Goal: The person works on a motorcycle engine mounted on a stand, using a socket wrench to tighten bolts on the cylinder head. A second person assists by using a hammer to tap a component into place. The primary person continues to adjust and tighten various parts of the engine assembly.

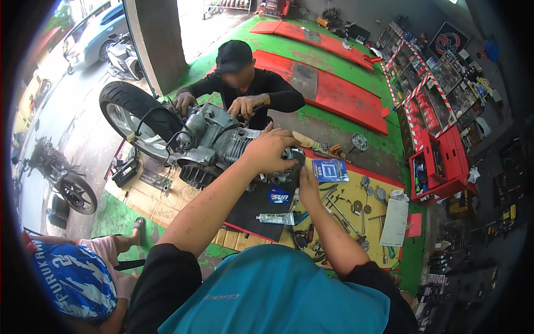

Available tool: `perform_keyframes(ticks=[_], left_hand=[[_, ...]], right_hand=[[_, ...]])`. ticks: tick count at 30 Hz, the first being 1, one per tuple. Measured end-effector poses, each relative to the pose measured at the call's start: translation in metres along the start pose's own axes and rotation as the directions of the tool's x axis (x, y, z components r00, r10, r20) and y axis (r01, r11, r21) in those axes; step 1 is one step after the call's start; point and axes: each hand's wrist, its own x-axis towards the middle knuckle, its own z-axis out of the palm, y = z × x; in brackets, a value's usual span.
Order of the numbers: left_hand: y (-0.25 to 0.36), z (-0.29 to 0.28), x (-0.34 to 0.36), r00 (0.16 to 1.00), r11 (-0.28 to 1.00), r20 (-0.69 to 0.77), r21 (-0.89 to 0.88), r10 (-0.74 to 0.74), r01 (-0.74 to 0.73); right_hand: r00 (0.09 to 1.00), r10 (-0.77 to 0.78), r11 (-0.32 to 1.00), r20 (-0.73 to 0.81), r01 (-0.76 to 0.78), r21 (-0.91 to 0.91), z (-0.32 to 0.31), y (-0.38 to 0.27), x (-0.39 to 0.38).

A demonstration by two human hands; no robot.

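Observation:
A motorcycle engine (214, 139) lies on the work surface with its finned cylinder toward the right. My left hand (272, 149) reaches across the cylinder and grips its outer end, fingers curled over the top. Against that same end, from the near right side, my right hand (307, 186) presses with its fingers upright, partly hidden behind the dark end part (298, 158). Close below my hands lie a silver tube (275, 219) and a dark mat (245, 209). A blue packet (330, 171) sits just right of my right hand.
Across the engine, a co-worker (239, 83) has both hands at it. A wheel (133, 117) stands at its left. Tools and metal parts cover the yellow board (347, 234), beside a white sheet (394, 222). Another person (78, 278) is at lower left; a red cabinet (442, 167) stands right.

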Motion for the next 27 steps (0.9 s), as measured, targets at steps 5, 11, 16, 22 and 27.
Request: perform_keyframes(ticks=[5,11,16,22,27], left_hand=[[-0.005,0.007,-0.003,0.999,0.999,-0.037,-0.025,0.019,-0.020],[-0.003,0.007,-0.004,1.000,0.999,-0.005,-0.031,0.019,-0.019],[-0.008,0.011,-0.005,0.995,0.999,-0.093,-0.042,0.029,-0.033],[-0.009,0.015,-0.005,0.974,0.995,-0.206,0.011,0.095,-0.094],[-0.005,0.010,-0.003,0.992,0.997,-0.113,-0.059,0.048,-0.055]], right_hand=[[0.970,0.203,0.972,0.135,-0.216,0.096,-0.011,-0.091,-0.081],[0.958,-0.265,0.929,0.105,0.225,0.293,-0.011,-0.119,-0.079],[0.839,-0.505,0.823,0.204,0.539,-0.180,-0.037,-0.136,-0.040],[0.782,-0.606,0.703,0.145,0.612,-0.362,-0.050,-0.179,0.049],[0.741,-0.669,0.735,0.068,0.672,-0.089,-0.029,-0.161,0.087]])
